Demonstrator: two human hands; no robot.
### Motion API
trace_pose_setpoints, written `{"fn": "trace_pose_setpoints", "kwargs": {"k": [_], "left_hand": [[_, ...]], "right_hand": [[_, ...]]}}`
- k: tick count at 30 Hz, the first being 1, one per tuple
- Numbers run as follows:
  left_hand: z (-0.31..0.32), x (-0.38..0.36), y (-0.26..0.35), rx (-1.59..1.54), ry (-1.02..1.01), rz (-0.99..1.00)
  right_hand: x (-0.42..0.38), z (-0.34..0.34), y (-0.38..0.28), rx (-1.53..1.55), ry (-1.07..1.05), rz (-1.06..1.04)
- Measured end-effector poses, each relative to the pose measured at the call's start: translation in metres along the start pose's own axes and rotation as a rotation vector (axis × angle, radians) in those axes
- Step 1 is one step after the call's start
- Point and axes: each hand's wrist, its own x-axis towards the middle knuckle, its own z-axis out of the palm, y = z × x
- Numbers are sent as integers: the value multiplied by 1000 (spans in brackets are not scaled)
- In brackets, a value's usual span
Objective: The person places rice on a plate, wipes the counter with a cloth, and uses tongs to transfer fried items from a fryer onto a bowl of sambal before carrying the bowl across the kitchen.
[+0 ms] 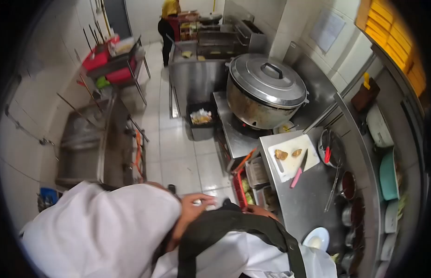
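Observation:
My left hand (195, 206) is in front of my body at the bottom centre, with its fingers curled. Something small and white shows at the fingers, too unclear to name. Only part of my right hand (261, 211) shows beside the dark apron (243, 223), near a red crate (239, 191); its fingers are hidden. On the steel counter to the right, a white cutting board (281, 173) holds two brown food pieces (281, 154) and a knife with a pink handle (296, 178).
A large lidded pot (259, 104) stands on a steel stand beyond the counter. A black bin (201, 133) is on the floor. A steel sink (81, 153) lines the left wall. Bowls (349, 185) and a white plate (317, 238) sit at right. A person (169, 28) stands far back.

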Motion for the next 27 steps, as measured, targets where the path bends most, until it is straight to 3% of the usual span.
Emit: {"fn": "trace_pose_setpoints", "kwargs": {"k": [1, 2, 3, 5, 8, 11, 12, 14, 16, 17, 19, 21, 22, 25, 27], "left_hand": [[-11, -5, -18, 22, 154, -47], [-23, -9, -37, -58, 266, 47], [-27, -10, -30, -222, 387, -31], [-33, -6, -32, -255, 466, -112], [-24, 20, -24, -267, 404, 9], [-3, 56, 25, -501, 394, 178], [-5, 60, 35, -529, 290, 228], [-28, 78, 29, -747, -381, 704], [-39, 91, 74, -808, -945, 924], [-42, 89, 98, -740, -1017, 1034], [-63, 111, 120, -546, -1274, 1007], [-78, 147, 140, -496, -1168, 939], [-90, 157, 119, -456, -1210, 1054], [-122, 200, 118, -614, -1429, 920], [-150, 215, 97, -691, -1404, 974]], "right_hand": [[-2, -5, -16, -4, -61, 113], [6, -18, -49, -9, -128, 216], [19, -31, -67, -22, -189, 293], [55, -63, -41, -176, -200, 133], [105, -115, -48, -291, -37, 20], [140, -151, -75, -356, 134, -19], [146, -157, -83, -375, 159, -4], [165, -156, -69, -324, 6, -142], [172, -157, -71, -316, -97, -185], [173, -154, -69, -320, -115, -179], [180, -146, -62, -321, -181, -113], [193, -133, -58, -372, -294, -10], [204, -131, -63, -276, -327, 14], [246, -126, -76, -112, -370, 74], [294, -118, -77, -151, -324, 83]]}}
